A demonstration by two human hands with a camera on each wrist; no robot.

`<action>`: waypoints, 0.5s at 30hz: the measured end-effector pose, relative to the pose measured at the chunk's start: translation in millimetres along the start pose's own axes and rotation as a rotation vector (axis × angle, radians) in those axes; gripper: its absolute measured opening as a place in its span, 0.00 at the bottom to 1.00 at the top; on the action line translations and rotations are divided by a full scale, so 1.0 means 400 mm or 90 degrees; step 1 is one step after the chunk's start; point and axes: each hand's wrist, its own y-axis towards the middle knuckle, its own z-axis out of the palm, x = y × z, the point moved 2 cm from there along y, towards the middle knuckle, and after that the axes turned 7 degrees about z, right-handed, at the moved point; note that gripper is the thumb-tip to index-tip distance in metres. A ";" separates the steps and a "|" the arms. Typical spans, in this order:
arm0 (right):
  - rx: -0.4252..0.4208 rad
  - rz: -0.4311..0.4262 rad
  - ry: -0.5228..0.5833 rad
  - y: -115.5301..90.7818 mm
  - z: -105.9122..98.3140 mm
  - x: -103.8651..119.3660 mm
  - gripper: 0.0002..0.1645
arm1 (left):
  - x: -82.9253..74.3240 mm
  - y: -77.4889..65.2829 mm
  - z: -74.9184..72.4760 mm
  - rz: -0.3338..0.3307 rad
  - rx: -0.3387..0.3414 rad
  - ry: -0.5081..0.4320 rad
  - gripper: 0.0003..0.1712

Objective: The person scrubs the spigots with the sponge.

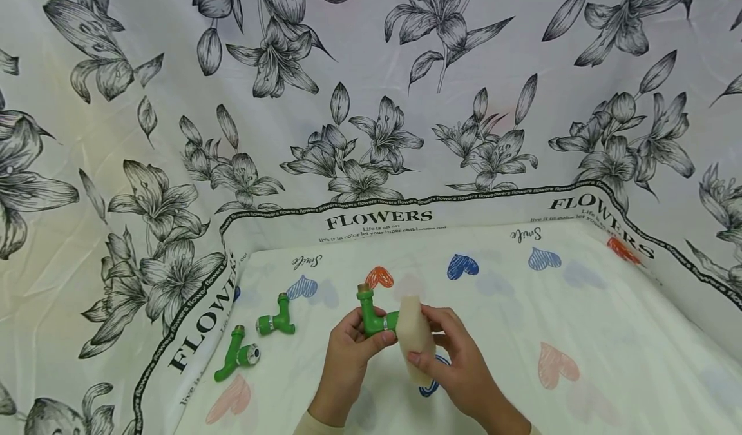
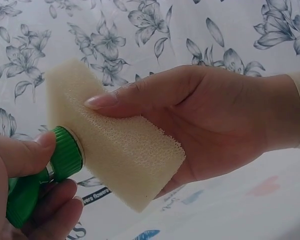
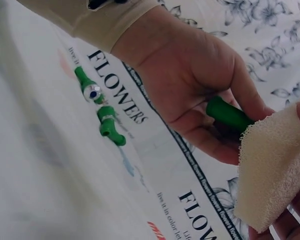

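Observation:
My left hand [image 1: 351, 345] grips a green faucet [image 1: 371, 316] with a brass-coloured threaded end pointing up. In my right hand [image 1: 460, 357] is a cream sponge [image 1: 414, 341], held between thumb and fingers. The ribbed round end of the faucet meets the sponge's flat face in the left wrist view, where the porous sponge [image 2: 120, 140] stands tilted. In the right wrist view the sponge [image 3: 272, 165] hides much of the faucet [image 3: 227, 116]. Both hands are above the cloth-covered table [image 1: 493, 332].
Two more green faucets lie to the left on the table, one farther back [image 1: 278, 319] and one nearer [image 1: 236, 356]. Floral curtain [image 1: 371, 67] hangs behind and along both sides, its black lettered border running round the table edge.

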 end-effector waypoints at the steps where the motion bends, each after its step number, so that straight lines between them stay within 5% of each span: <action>1: 0.000 -0.005 -0.003 0.001 0.000 -0.002 0.38 | 0.000 0.000 0.000 0.000 0.002 -0.002 0.26; 7: 0.014 -0.020 0.007 0.006 -0.005 -0.019 0.37 | 0.006 -0.002 -0.003 0.006 0.011 -0.005 0.24; 15: -0.005 0.057 0.035 0.013 -0.017 -0.037 0.33 | 0.007 -0.006 0.001 0.012 0.047 0.012 0.24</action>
